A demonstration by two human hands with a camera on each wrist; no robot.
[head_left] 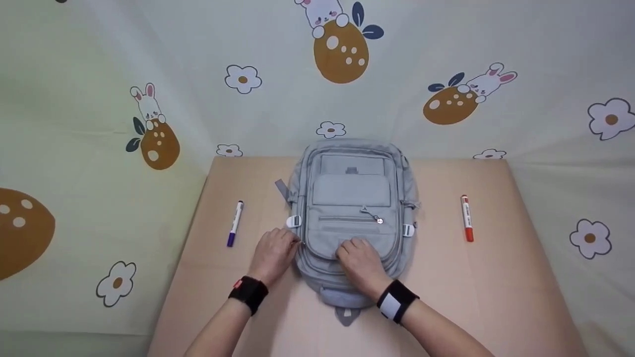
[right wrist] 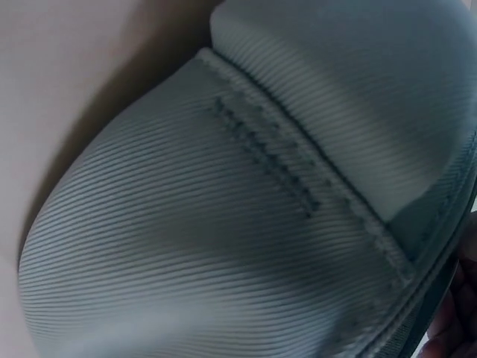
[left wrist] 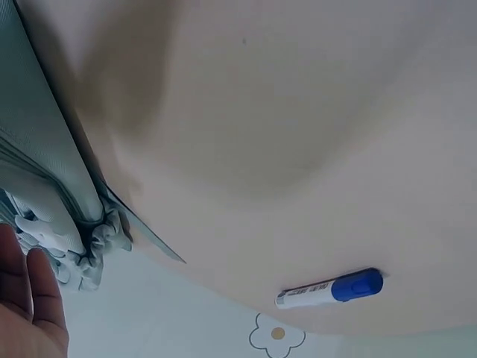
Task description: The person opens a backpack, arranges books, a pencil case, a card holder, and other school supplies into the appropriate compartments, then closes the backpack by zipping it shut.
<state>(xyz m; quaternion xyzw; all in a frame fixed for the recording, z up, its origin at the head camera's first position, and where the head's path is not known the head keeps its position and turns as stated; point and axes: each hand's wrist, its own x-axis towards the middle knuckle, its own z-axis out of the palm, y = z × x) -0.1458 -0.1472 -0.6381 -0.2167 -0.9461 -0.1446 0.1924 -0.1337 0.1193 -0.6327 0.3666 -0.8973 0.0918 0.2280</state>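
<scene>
A grey backpack (head_left: 351, 191) lies front side up in the middle of the table. At its left edge my left hand (head_left: 273, 254) pinches what looks like a small zipper pull (head_left: 302, 242), mostly covered by the fingertips. My right hand (head_left: 362, 264) holds the lower edge of the front pocket, with its fingers bent over the fabric. Close up in the right wrist view is the ribbed grey cloth of the backpack (right wrist: 171, 239), and some fingers (right wrist: 447, 321) show at the right border. The left wrist view catches only part of the left hand (left wrist: 30, 306).
A purple-capped marker (head_left: 235, 223) lies on the table (head_left: 456, 297) left of the backpack. To the right is a red-capped marker (head_left: 467, 218). Patterned cloth (head_left: 278, 114) with rabbits and flowers hangs behind and beside the table.
</scene>
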